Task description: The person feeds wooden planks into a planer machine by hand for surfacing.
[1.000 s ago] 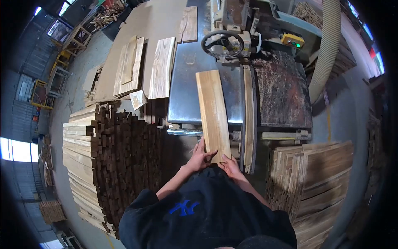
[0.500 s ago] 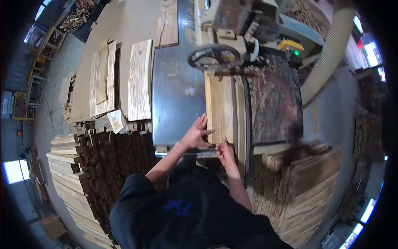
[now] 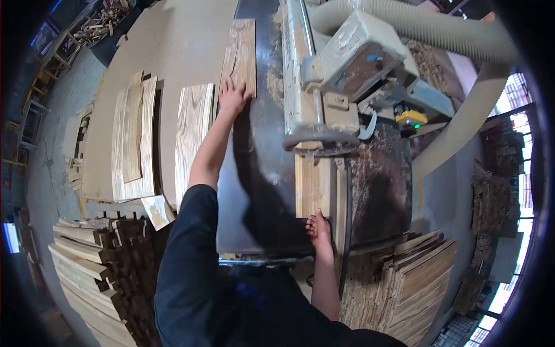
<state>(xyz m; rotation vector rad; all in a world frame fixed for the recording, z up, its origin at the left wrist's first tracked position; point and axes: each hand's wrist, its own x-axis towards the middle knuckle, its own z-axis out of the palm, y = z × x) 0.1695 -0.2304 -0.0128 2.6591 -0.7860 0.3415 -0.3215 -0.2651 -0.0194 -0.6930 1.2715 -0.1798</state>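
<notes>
Shifted since the earlier frame: left hand (image 3: pixel 232 97), off the plain board (image 3: pixel 311 188) and onto 1 wavy-grained board (image 3: pixel 239 55).
Wavy-grained board: along the left edge of the metal surface (image 3: pixel 266 185), ahead of the left hand, the nearer of 2; long axis pointing away from the person.
Left hand: fingers spread on its near end; grip cannot be told.
Right hand (image 3: pixel 319 228): at the plain board's near end, fingers curled, thumb raised; grip cannot be told.
Plain board: reaching beneath the handwheel (image 3: pixel 324 136), long axis roughly parallel.

L fingers (image 3: pixel 232 88) off nr board (image 3: pixel 311 186), onto far board (image 3: pixel 239 49), nr board further fwd
</notes>
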